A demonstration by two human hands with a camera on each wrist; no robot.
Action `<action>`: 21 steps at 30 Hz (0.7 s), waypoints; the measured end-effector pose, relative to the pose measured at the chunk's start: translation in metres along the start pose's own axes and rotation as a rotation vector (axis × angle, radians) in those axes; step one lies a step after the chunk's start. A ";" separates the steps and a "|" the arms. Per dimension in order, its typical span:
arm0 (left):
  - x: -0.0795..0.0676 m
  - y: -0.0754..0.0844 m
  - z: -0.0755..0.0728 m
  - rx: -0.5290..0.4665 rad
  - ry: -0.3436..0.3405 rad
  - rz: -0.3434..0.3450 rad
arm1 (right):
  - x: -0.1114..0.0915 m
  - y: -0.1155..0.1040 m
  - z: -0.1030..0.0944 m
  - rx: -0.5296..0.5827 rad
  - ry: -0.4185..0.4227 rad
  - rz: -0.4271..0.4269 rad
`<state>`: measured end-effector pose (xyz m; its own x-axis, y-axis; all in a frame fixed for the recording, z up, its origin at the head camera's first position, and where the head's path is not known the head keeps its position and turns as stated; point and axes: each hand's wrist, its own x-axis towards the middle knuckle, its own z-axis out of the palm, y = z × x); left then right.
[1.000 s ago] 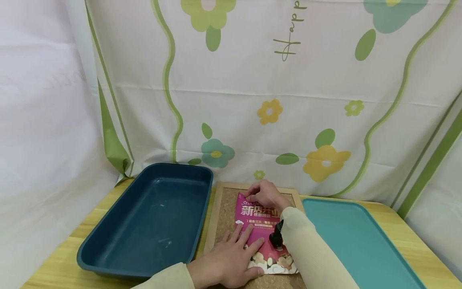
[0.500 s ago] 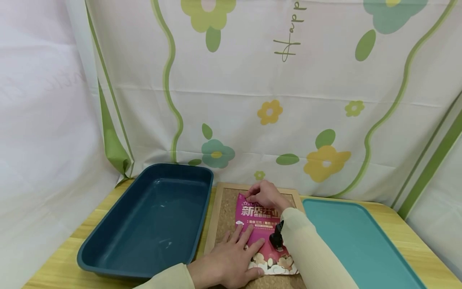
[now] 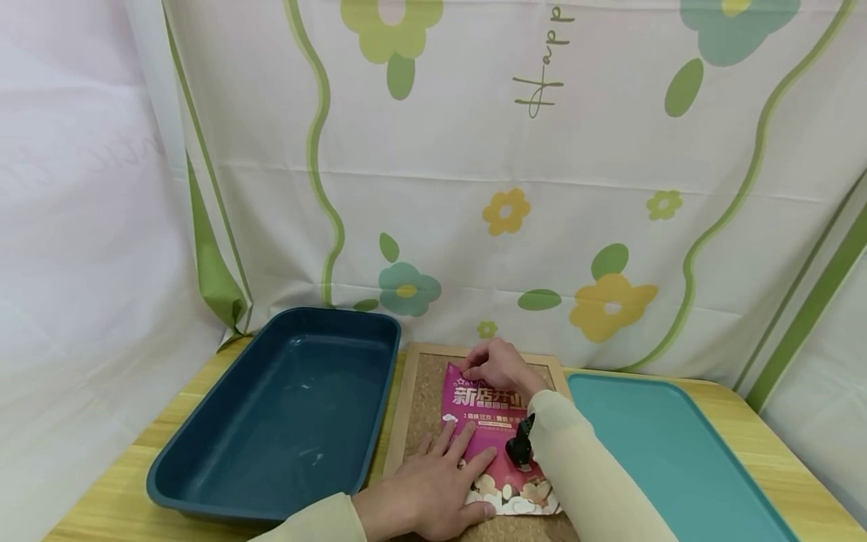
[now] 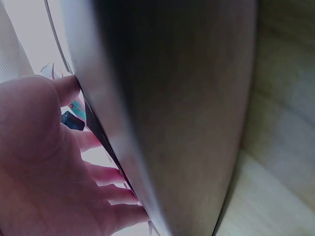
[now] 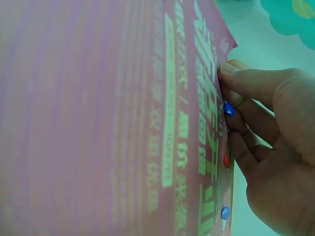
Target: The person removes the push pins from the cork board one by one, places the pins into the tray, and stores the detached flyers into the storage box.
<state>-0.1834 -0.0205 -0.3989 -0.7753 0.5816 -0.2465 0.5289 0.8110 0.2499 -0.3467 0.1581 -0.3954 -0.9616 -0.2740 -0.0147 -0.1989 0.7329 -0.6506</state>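
A pink paper flyer (image 3: 489,434) with large printed characters lies on a wood-framed cork board (image 3: 423,391). My left hand (image 3: 436,489) rests palm down on its lower left part, fingers spread. At the flyer's upper left my right hand (image 3: 500,364) has thumb and fingertips together at the top edge, pinching there; whether anything else sits between them is hidden. In the right wrist view, a blue push pin (image 5: 229,109), a red push pin (image 5: 227,161) and a lighter blue push pin (image 5: 225,213) line up beyond that edge.
Left of the board stands a deep dark blue basin (image 3: 271,421). A flat teal tray (image 3: 670,444) lies on the right. Both are on a wooden table (image 3: 101,489), with a flowered cloth (image 3: 460,226) hanging behind. A black device (image 3: 519,446) sits at my right wrist.
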 end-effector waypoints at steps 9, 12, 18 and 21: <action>0.001 -0.001 0.000 -0.012 -0.003 0.001 | -0.002 0.002 -0.007 0.022 -0.007 -0.034; 0.001 0.000 0.000 -0.010 -0.004 0.003 | -0.003 0.001 -0.009 0.041 -0.009 -0.043; 0.001 0.000 0.001 -0.007 -0.002 0.002 | -0.005 -0.005 -0.011 0.058 0.021 -0.069; 0.001 0.001 0.001 -0.006 0.004 0.000 | -0.007 -0.009 -0.013 0.061 0.039 -0.086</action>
<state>-0.1836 -0.0191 -0.4000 -0.7767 0.5810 -0.2432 0.5267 0.8109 0.2551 -0.3409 0.1611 -0.3799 -0.9485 -0.3086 0.0721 -0.2701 0.6682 -0.6932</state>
